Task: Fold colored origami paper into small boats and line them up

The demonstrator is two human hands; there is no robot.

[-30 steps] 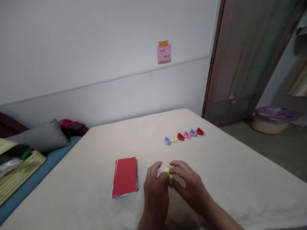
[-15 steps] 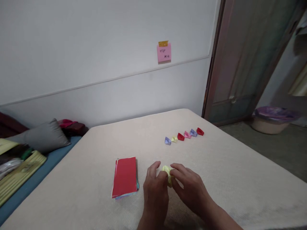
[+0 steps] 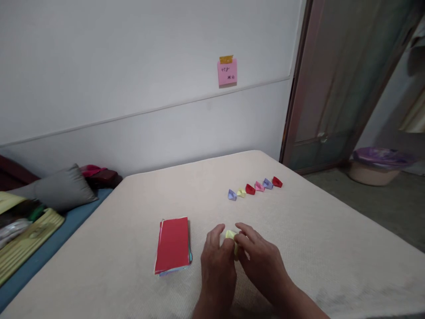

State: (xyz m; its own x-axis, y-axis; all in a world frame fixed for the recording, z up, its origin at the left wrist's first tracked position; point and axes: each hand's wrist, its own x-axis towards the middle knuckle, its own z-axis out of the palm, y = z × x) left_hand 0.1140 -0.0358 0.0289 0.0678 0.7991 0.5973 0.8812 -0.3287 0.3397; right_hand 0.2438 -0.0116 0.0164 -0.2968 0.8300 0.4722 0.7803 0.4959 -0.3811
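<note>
My left hand (image 3: 217,261) and my right hand (image 3: 260,261) meet low in the middle of the view, both pinching a small folded yellow paper piece (image 3: 231,235) between their fingertips, just above the beige mattress (image 3: 133,230). A stack of coloured paper sheets (image 3: 173,244) with a red sheet on top lies just left of my left hand. Further back on the right, several small folded paper shapes (image 3: 255,188) in purple, yellow, red and pink stand in a row.
A grey pillow (image 3: 59,188) and a yellow-green box (image 3: 26,241) lie on the blue surface at the left. A pink sticky note (image 3: 227,72) hangs on the wall. A door (image 3: 335,84) and a covered basin (image 3: 378,166) are at the right.
Both hands have shifted slightly while working the yellow paper; its visible part now sits a little higher between the fingertips. Nothing else has moved.
</note>
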